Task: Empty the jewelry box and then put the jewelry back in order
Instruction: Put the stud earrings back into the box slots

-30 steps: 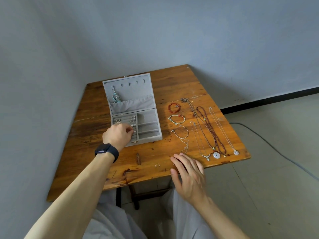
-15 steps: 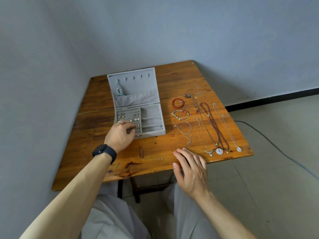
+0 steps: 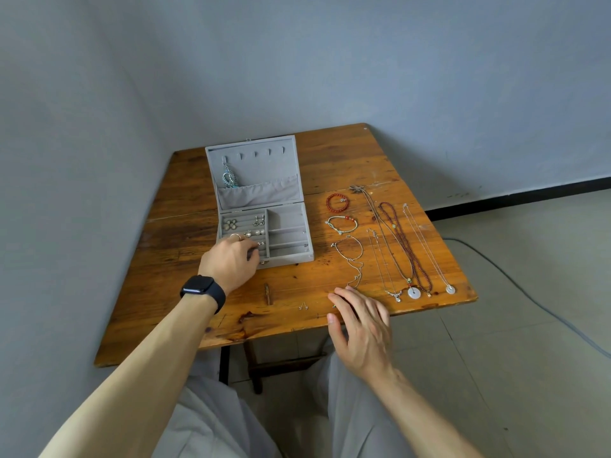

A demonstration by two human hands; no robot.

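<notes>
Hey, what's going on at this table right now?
A person is sorting jewelry at a wooden table. The left hand reaches into the earring section of the open grey jewelry box, fingers curled; whether its grip holds a piece is hidden. The right hand lies flat at the table's near edge. Bracelets and necklaces lie in rows right of the box.

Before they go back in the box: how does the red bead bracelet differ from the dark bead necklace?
The red bead bracelet is bright red, the dark bead necklace deep maroon. The bracelet is a small round loop, the necklace a long narrow one. The bracelet lies nearer the jewelry box than the necklace. Both are beaded, on the table, untouched.
</notes>
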